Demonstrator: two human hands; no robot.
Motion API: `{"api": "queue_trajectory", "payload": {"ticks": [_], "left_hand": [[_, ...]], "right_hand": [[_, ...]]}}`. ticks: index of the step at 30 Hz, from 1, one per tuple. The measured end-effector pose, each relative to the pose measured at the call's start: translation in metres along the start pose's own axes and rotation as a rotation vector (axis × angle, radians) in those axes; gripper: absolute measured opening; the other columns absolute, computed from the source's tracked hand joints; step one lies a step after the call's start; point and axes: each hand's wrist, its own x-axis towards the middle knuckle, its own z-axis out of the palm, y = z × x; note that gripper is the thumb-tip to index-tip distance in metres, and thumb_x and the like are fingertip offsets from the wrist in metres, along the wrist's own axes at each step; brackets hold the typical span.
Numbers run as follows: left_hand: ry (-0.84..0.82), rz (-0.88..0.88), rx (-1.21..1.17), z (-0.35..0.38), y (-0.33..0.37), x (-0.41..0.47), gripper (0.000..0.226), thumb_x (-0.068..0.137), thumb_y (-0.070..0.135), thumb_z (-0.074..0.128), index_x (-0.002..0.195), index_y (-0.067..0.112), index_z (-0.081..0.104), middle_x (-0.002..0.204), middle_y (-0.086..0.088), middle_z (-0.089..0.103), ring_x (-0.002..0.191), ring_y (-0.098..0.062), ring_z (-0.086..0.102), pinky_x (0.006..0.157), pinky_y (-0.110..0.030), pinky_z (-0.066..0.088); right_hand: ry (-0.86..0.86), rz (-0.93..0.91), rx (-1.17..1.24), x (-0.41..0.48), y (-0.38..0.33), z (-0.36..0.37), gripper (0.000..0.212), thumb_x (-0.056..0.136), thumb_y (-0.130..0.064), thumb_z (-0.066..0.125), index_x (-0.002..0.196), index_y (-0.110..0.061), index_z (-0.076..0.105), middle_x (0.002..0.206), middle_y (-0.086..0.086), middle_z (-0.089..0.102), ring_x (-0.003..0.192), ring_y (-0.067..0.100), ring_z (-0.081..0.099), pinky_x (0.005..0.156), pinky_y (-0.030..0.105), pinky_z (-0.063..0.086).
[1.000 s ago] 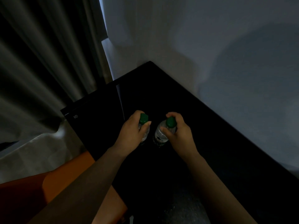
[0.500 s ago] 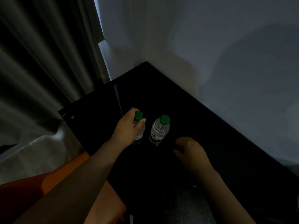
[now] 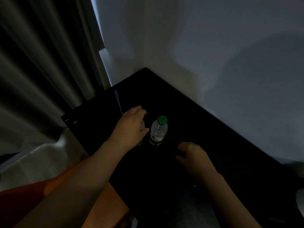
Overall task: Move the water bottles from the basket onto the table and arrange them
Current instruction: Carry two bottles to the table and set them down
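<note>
A clear water bottle with a green cap [image 3: 158,130] stands upright on the black table [image 3: 189,116], free of both hands. Just left of it stands a second water bottle [image 3: 142,125], mostly hidden under my left hand [image 3: 131,127], which curls over its top and holds it with the thumb against its side. Its cap is covered. My right hand [image 3: 194,155] hovers low over the table to the right of the bottles, fingers loosely curled and holding nothing. No basket is in view.
The table sits in a corner against a pale wall [image 3: 222,55]. A black panel with a small logo [image 3: 92,116] adjoins the table's left side. Dark curtains [image 3: 41,63] hang at the left. An orange surface [image 3: 105,203] lies below my left forearm.
My right hand let go of the right bottle and drew back toward me. My left hand stayed on the left bottle and now covers its cap.
</note>
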Motion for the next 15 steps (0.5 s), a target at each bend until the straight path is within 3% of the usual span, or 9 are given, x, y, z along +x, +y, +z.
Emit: {"api": "queue_trajectory", "payload": {"ticks": [2,5,7,11,15], "left_hand": [[-0.002,0.056,0.032,0.001,0.006,-0.015,0.059,0.086,0.026,0.066,0.138,0.015,0.042,0.152,-0.006,0.031,0.139,-0.024,0.029,0.113,-0.032,0.028],[-0.029,0.122,0.026,0.006,0.011,-0.039,0.046,0.085,0.027,0.066,0.127,0.015,0.05,0.131,-0.005,0.051,0.117,-0.02,0.047,0.095,-0.027,0.04],[-0.104,0.133,0.039,0.01,0.012,-0.052,0.045,0.086,0.03,0.065,0.126,0.018,0.05,0.125,-0.003,0.053,0.111,-0.018,0.05,0.09,-0.026,0.042],[-0.274,0.192,0.089,0.016,0.012,-0.072,0.048,0.087,0.034,0.062,0.13,0.019,0.046,0.128,-0.002,0.051,0.115,-0.017,0.05,0.093,-0.026,0.043],[-0.442,0.278,0.086,0.024,0.017,-0.093,0.05,0.088,0.036,0.061,0.132,0.021,0.044,0.129,-0.001,0.05,0.115,-0.015,0.05,0.096,-0.026,0.043]], "right_hand": [[0.012,0.007,0.002,-0.01,-0.002,-0.002,0.038,0.088,-0.027,0.064,0.125,-0.021,0.055,0.12,0.001,0.057,0.102,0.013,0.057,0.08,0.02,0.045],[0.026,0.069,-0.002,-0.028,-0.004,-0.004,0.036,0.087,-0.031,0.064,0.122,-0.028,0.054,0.116,-0.003,0.055,0.091,0.006,0.052,0.074,0.017,0.042],[0.036,0.138,-0.001,-0.041,-0.005,-0.004,0.036,0.086,-0.033,0.064,0.12,-0.031,0.054,0.116,-0.005,0.054,0.087,0.004,0.048,0.072,0.017,0.04],[0.081,0.285,0.003,-0.081,-0.013,0.003,0.036,0.084,-0.032,0.067,0.117,-0.029,0.057,0.114,-0.003,0.057,0.082,0.006,0.051,0.07,0.019,0.041],[0.136,0.406,0.026,-0.134,-0.029,0.016,0.036,0.083,-0.029,0.068,0.118,-0.025,0.059,0.115,-0.002,0.06,0.097,0.012,0.06,0.076,0.02,0.046]]}}
